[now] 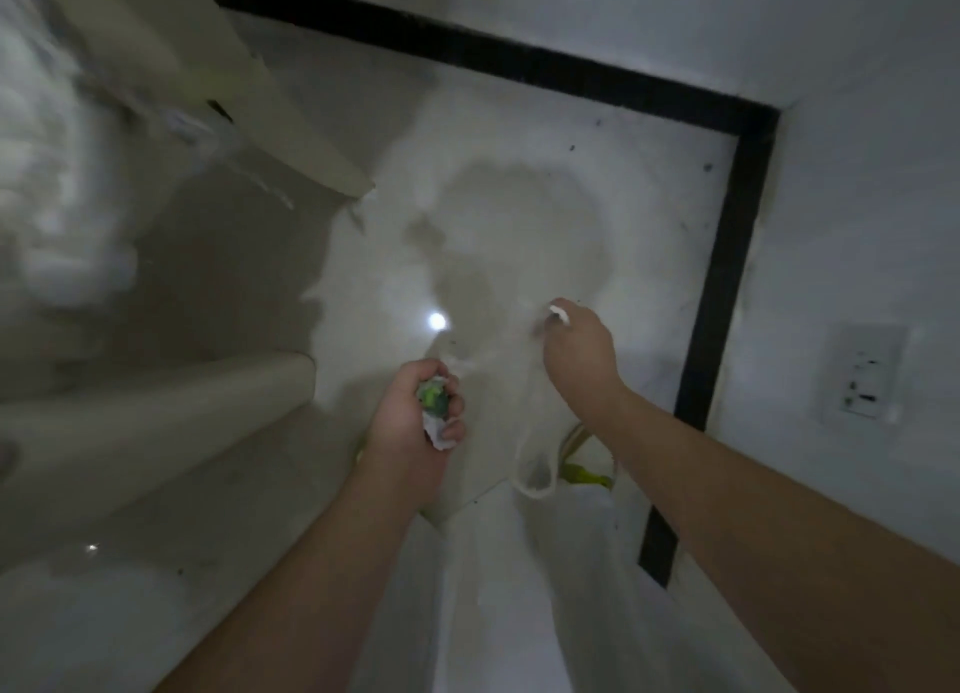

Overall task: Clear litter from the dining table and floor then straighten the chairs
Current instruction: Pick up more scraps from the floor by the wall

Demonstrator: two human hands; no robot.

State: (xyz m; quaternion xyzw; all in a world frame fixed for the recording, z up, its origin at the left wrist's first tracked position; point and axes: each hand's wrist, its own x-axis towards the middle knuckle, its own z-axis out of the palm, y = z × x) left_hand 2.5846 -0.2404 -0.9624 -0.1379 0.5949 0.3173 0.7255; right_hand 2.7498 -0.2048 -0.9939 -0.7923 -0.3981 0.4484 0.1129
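Forearms: both bare, nearest the camera, reaching forward and down over the floor (pixel 493 136).
Left fingers: the fingers (pixel 451 406) of the left hand (pixel 410 427) are curled tight round a crumpled wad of litter (pixel 435 412), green and white; a white paper end sticks out below the fist.
Right fingers: those of the right hand (pixel 576 349) are bent downward and pinch a small white scrap (pixel 560 314) at their tips, low over the floor; whether the scrap touches the floor cannot be told.
Hands to each other: apart, the left one nearer the camera and lower in the picture, the right one further out and to the right.
Floor: pale and glossy, with a bright light reflection (pixel 436 321) between and just beyond the hands, and a greyish shadow patch spreading further out.
Small specks: a few dark crumbs lie on the floor toward the corner.
Bag: a white bag (pixel 576 516) with a looped handle hangs below the right forearm, something yellow-green showing at its mouth.
Skirting: a black band (pixel 727 256) runs along the foot of two walls and turns at the corner.
Wall: white, with a pale socket plate (pixel 862 375) at right.
Furniture: cream-coloured legs or rails (pixel 156 412) stand at left, blurred; the far left is too smeared to make out.
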